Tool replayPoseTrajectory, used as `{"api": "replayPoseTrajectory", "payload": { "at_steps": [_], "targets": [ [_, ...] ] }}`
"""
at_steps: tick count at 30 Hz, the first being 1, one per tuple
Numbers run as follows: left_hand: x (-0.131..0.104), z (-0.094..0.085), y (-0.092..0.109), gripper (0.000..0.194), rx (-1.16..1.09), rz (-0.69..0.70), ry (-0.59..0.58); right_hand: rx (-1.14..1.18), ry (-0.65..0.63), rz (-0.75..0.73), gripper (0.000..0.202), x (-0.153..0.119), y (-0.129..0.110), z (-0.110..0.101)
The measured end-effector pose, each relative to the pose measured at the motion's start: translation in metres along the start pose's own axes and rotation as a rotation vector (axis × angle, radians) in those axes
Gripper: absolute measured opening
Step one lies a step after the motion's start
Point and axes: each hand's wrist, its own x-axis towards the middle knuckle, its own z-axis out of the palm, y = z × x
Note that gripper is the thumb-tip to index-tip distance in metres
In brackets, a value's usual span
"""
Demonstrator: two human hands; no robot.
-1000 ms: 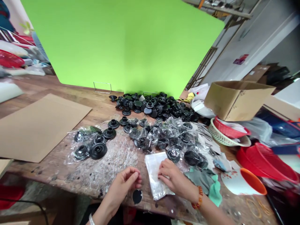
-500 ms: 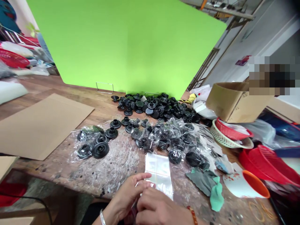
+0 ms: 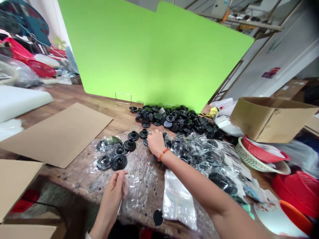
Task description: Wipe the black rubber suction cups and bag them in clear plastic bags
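Observation:
Near the table's front edge, my left hand [image 3: 115,186] pinches a clear plastic bag [image 3: 131,191] that hangs to its right. My right hand [image 3: 156,142], with a beaded bracelet at the wrist, reaches out to the black round parts; its fingers are curled down and what they hold is hidden. Loose black parts [image 3: 133,135] lie left of it, and bagged black parts [image 3: 104,162] sit beyond my left hand. A stack of flat clear bags [image 3: 175,202] lies under my right forearm. More wrapped parts [image 3: 196,149] are to the right.
A heap of black parts [image 3: 174,118] lies before the green board [image 3: 154,56]. Flat cardboard [image 3: 59,132] is at left. On the right stand an open carton [image 3: 259,122], a cream basket [image 3: 261,166], red baskets [image 3: 296,192] and a white and orange tub [image 3: 276,215].
My hands have separated. The right one has reached forward to the black parts, and the left one has moved left with a clear bag. The view has shifted, and a black disc shows near the front edge.

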Motion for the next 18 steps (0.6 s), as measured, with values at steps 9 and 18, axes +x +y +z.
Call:
{"api": "replayPoseTrajectory", "payload": {
  "at_steps": [9, 18],
  "targets": [
    [0.013, -0.010, -0.007, 0.036, -0.121, 0.081, 0.036, -0.042, -0.111, -0.179, 0.018, -0.024, -0.039, -0.009],
    [-0.003, 0.001, -0.004, 0.034, -0.074, 0.138, -0.113, 0.991, -0.234, -0.028, 0.022, -0.114, -0.050, -0.017]
  ]
}}
